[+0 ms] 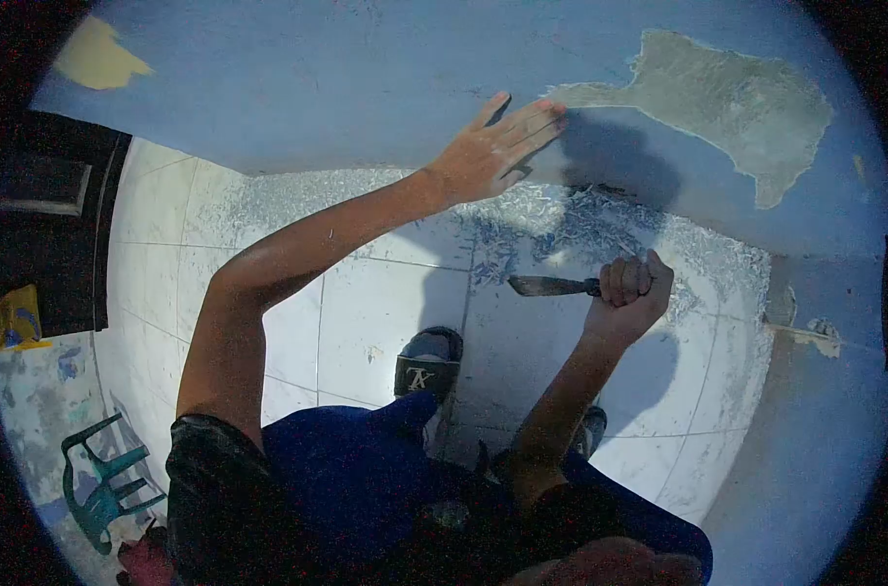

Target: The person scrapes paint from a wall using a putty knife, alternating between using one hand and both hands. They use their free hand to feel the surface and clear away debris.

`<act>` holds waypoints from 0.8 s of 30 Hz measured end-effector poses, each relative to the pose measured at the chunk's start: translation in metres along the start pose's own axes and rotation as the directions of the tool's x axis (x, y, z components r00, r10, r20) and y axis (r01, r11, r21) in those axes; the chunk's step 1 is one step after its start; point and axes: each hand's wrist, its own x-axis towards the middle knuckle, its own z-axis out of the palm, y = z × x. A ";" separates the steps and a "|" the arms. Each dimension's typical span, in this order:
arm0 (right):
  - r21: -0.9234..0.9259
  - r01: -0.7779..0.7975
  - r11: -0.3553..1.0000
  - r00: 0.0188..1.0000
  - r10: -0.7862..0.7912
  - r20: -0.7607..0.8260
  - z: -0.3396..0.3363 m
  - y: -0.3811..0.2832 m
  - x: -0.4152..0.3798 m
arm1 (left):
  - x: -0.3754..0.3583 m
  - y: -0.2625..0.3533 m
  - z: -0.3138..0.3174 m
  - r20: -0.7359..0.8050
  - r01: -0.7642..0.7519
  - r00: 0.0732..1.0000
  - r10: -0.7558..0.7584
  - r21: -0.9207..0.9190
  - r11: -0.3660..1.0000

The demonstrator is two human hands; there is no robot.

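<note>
My left hand [497,151] lies with its fingers stretched out against the blue wall [385,78], its fingertips at the narrow left end of a bare grey patch [732,103]. Pale dust coats parts of the fingers. Lower and to the right, my right hand [634,293] is wrapped round the handle of a putty knife [551,285]. The dark blade points left, held away from the wall above the floor. Below the wall, peeled paint flakes [600,225] are heaped along its foot.
White floor tiles [385,303] run under my sandals [429,361], with flakes scattered over them. A green plastic chair [107,488] and a yellow bag [16,317] are at the left, near a dark door [53,215]. Another wall [815,420] rises at the right.
</note>
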 end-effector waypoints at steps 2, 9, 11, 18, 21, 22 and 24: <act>0.011 0.002 1.000 0.998 -0.002 -0.055 0.009 0.001 -0.003 | 0.006 0.003 -0.006 0.035 0.012 0.999 -0.012 -0.009 1.000; -0.010 0.026 1.000 0.999 -0.026 -0.022 0.006 0.001 0.000 | 0.008 0.003 -0.009 0.063 0.010 0.998 -0.010 0.000 1.000; 0.017 -0.002 1.000 0.999 0.003 -0.045 0.007 0.000 0.000 | 0.006 0.000 -0.005 0.070 0.005 0.997 -0.007 0.030 1.000; 0.120 0.405 0.907 0.914 -0.401 -0.055 0.030 -0.063 0.029 | 0.022 -0.015 -0.052 -0.240 0.106 0.966 -0.102 0.005 0.994; -0.227 0.800 0.555 0.558 -0.828 -0.057 0.073 -0.107 0.042 | 0.050 -0.069 -0.107 -0.650 -0.074 0.740 0.170 0.172 0.982; -0.068 0.754 0.654 0.655 -0.756 -0.006 0.078 -0.116 0.046 | 0.058 -0.075 -0.123 -0.707 -0.043 0.688 0.167 0.190 0.981; 0.231 0.568 0.790 0.781 -0.606 0.152 0.080 -0.130 0.057 | 0.063 -0.084 -0.129 -0.747 0.053 0.641 0.176 0.271 0.961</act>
